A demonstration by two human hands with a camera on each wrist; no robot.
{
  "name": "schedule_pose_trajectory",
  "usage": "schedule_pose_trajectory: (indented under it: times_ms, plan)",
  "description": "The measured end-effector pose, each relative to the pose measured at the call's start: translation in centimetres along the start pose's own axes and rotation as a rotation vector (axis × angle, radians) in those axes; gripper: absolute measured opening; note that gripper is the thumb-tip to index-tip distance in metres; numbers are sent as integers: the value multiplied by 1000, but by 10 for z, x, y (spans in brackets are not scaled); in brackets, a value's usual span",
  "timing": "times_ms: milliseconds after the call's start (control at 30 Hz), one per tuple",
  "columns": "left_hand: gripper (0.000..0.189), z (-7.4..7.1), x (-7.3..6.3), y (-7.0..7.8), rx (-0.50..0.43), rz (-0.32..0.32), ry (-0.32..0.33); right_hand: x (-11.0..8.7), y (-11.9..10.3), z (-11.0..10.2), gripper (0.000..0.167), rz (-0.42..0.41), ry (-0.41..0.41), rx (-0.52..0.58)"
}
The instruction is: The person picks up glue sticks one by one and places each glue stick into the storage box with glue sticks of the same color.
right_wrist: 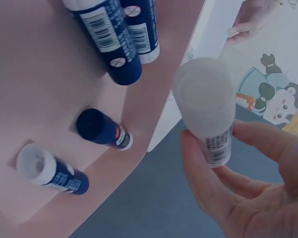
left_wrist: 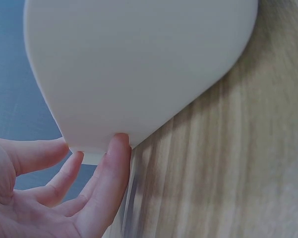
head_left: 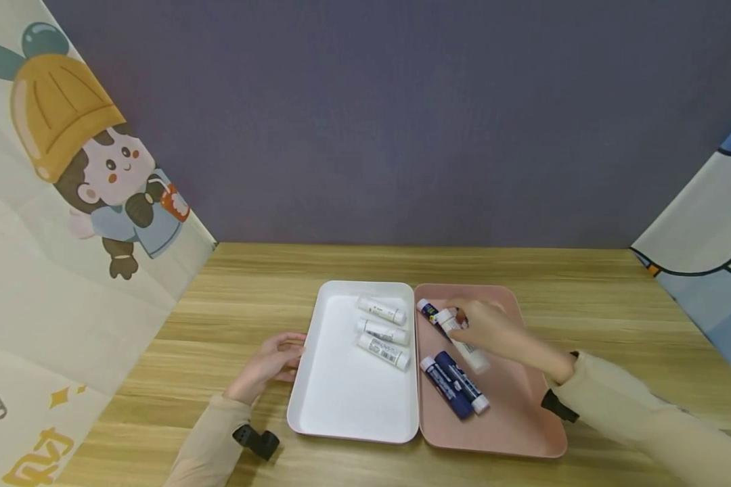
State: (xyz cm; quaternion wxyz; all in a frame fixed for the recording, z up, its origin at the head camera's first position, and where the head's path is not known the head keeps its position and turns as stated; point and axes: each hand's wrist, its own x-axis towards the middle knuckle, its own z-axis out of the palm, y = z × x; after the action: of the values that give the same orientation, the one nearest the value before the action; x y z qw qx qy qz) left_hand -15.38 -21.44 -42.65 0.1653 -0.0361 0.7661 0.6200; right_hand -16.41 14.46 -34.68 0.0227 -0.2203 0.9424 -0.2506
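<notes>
My right hand [head_left: 478,328] pinches a white, translucent glue stick [right_wrist: 206,99] between thumb and fingers, above the pink tray [head_left: 505,426]. In that tray lie several dark blue glue sticks with white ends: two side by side, a blue glue stick [head_left: 446,387] and its neighbour [head_left: 463,382], and others nearer the back, partly hidden by the hand in the head view. My left hand [head_left: 271,365] touches the left side of the white tray [head_left: 323,406] with its fingertips [left_wrist: 120,144]. Three white glue sticks [head_left: 382,352] lie inside the white tray, towards its right side.
Both trays stand side by side on a wood-grain table [head_left: 219,318]. Behind it rises a dark blue-grey wall [head_left: 426,122]. Cartoon-printed sheets flank the table, including the left sheet [head_left: 30,284].
</notes>
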Motion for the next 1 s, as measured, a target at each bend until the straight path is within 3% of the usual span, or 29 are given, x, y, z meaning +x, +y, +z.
schedule_pose_trajectory:
  times_ms: [133, 333, 1000]
  plan:
    - [36, 0, 0, 0, -1, -4, 2, 5, -6, 2, 46, 10, -18, -15]
    - [36, 0, 0, 0, 6, -4, 6, 14, -15, 5, 41, -10, -66, 63]
    - [36, 6, 4, -1, 7, -3, 11, 43, -48, 30, 45, 25, -178, 67]
